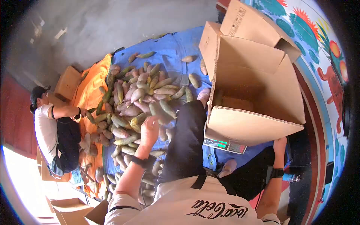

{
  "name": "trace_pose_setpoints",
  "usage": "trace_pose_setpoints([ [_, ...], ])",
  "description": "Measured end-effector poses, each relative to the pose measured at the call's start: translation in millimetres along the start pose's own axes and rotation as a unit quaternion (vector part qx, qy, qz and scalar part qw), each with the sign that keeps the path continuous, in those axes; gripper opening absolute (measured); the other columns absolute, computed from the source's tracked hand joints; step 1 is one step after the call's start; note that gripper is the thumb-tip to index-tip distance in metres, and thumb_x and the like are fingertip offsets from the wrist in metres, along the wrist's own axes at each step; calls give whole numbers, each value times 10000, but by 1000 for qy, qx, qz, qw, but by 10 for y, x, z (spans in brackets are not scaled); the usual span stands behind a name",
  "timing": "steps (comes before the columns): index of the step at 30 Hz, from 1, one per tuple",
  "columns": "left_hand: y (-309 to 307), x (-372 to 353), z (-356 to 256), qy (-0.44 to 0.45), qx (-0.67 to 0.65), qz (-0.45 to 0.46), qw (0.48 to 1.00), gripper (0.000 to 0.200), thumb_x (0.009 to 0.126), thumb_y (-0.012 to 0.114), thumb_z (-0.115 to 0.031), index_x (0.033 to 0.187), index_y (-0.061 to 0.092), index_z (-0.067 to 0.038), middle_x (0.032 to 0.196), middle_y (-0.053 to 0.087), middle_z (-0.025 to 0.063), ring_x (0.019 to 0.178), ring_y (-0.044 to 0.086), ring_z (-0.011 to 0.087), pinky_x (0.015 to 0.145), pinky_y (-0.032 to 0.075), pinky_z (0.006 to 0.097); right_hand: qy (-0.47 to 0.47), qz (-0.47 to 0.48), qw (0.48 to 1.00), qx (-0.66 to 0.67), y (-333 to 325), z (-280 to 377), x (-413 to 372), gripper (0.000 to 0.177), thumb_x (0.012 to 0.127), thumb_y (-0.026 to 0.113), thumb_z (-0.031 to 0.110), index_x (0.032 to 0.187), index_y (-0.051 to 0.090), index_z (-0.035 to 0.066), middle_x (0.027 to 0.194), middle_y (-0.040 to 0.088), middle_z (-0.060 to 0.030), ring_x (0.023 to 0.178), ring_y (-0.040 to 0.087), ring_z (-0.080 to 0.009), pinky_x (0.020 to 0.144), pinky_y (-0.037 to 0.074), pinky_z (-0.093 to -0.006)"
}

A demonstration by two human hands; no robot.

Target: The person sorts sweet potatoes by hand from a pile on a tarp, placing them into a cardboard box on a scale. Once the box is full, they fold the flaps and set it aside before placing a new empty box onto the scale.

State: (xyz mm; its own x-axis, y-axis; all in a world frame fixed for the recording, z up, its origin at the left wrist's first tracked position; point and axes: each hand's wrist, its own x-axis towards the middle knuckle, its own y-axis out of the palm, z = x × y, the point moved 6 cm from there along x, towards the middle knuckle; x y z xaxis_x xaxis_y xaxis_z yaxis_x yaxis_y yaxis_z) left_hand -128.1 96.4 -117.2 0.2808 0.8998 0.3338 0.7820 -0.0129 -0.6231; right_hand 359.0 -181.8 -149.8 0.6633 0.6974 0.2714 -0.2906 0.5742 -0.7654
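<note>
Left hand [150,129] rests on the heap of produce [138,97] on the blue sheet [172,48] — I cannot tell its grip. Right hand [279,144] touches the cardboard box [255,123], grip hidden too. Box looks nearly bare — most produce probably left to pack.

A large heap of elongated fruits [142,97], green, yellowish and pinkish-purple, is spread over a blue sheet [172,48] at the centre-left of the scene. A few strays are scattered farther off and to the right. The heap's near edge is touched by the left hand [150,129]. An open brown cardboard box [255,123], flaps raised, is set just right of the heap, its opening turned upward.
</note>
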Motion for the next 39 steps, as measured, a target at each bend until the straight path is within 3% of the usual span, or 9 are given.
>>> trace_pose_setpoints([
  [8,236,-889,1749,-213,102,95,967,227,753,509,-210,881,609,-51,854,601,192,824,568,352,737,450,402,68,8,997,44,138,-615,22,240,815,467,83,981,540,-74,982,581,-219,954,542,-330,822,401,-361],
  [12,359,-1286,2402,-272,106,112,950,272,740,528,-232,943,595,-63,874,604,188,844,574,331,755,452,386,28,-6,1000,7,24,-257,18,238,815,467,78,983,537,-76,985,577,-226,955,538,-338,819,401,-360],
  [17,310,-1553,2686,-349,47,79,933,296,718,548,-252,952,599,-78,902,604,183,875,575,308,775,449,365,23,-10,1000,2,-5,-204,10,246,817,475,105,969,543,-76,977,580,-223,952,540,-337,817,399,-356],
  [23,342,-1896,2897,-438,182,174,863,292,708,509,-215,969,603,-123,954,608,149,922,564,312,815,434,376,-7,-3,1000,-19,-5,-330,28,262,825,472,133,967,545,-74,975,576,-228,948,534,-355,810,398,-381],
  [27,458,-1981,2654,-502,143,235,820,340,719,499,-235,1038,563,-137,1011,587,158,973,545,291,846,423,369,-13,-12,999,-40,-18,-428,20,263,829,470,137,971,544,-72,974,574,-229,946,530,-362,815,398,-378],
  [30,737,-2090,2844,-423,166,282,845,337,720,512,-240,1037,562,-137,1013,586,158,986,539,286,852,419,364,-28,-15,997,-65,-18,-494,27,264,833,465,139,974,543,-71,974,572,-230,945,529,-361,820,398,-375],
  [33,902,-2058,2797,-411,133,305,849,344,725,516,-261,1041,560,-132,1006,587,164,972,543,294,845,423,363,-61,-34,996,-53,-32,-335,9,213,837,435,61,940,537,-95,917,588,-220,889,554,-320,773,413,-349],
  [36,1010,-1941,2667,-392,108,305,861,310,734,515,-262,1005,583,-128,1006,587,162,964,544,300,835,428,367,-20,-27,999,-30,-47,-292,6,219,833,434,51,956,533,-101,944,585,-218,918,546,-323,796,407,-352],
  [39,1153,-1808,2496,-272,140,358,882,301,713,547,-244,949,607,-67,970,595,163,931,553,318,796,434,387,11,-4,999,-31,-42,-322,0,278,840,468,145,999,532,-72,1032,553,-235,1002,501,-362,868,368,-381],
])
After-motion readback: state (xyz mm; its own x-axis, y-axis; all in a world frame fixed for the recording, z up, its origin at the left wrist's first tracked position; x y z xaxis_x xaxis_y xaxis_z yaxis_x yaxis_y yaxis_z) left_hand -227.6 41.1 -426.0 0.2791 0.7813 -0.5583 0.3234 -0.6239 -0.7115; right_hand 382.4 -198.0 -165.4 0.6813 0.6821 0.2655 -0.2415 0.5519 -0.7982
